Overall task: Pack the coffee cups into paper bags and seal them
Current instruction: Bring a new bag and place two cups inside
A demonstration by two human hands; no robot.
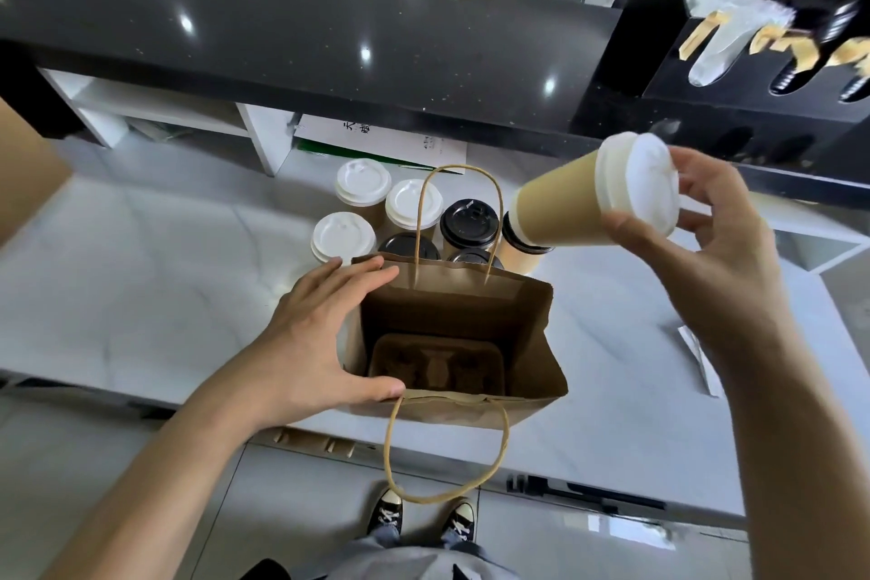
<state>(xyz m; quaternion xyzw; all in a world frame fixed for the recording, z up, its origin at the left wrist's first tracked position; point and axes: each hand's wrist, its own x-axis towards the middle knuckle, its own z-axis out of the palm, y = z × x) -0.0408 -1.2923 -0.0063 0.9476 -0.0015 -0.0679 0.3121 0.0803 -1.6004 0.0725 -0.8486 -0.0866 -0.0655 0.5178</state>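
One white-lidded cup [579, 207], gripped at its lid by the right hand [706, 240], hangs tilted above the paper bag [452, 301], which the left hand [310, 339] steadies with fingers spread; the person should right it, then lower it into the tray [438, 360]

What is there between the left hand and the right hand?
In the head view, the open paper bag stands between the left hand and the right hand, which holds a cup.
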